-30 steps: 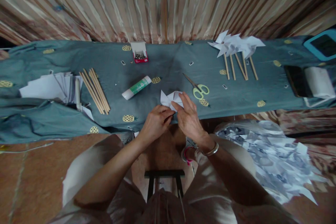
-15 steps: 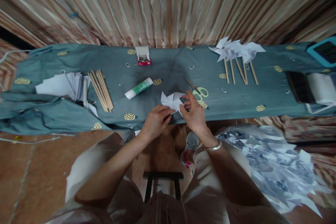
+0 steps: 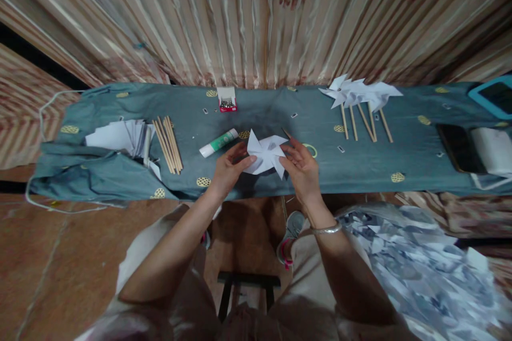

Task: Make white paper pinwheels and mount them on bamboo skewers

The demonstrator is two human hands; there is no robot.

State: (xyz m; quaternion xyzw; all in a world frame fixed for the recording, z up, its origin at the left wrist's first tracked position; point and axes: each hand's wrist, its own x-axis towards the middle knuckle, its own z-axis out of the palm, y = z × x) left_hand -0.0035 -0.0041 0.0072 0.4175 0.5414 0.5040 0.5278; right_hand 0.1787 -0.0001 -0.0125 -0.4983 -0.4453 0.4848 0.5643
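Note:
A white folded paper pinwheel (image 3: 264, 153) is held up between both my hands over the blue-grey cloth-covered table (image 3: 400, 154). My left hand (image 3: 229, 169) pinches its left edge. My right hand (image 3: 303, 169) grips its right edge, fingers curled. A glue stick (image 3: 218, 143) lies just left of my left hand. The green-handled scissors (image 3: 310, 147) are mostly hidden behind my right hand.
Wooden sticks (image 3: 168, 144) and a stack of white paper (image 3: 120, 136) lie at the left. A small red box of pins (image 3: 227, 101) sits at the back. Finished pinwheels on sticks (image 3: 360, 98) lie right. A phone (image 3: 458, 146) and a paper-scrap pile (image 3: 416, 256) are further right.
Both hands lifted the pinwheel up and away from the table's near edge, and it now shows its full shape. The camera view tilted upward.

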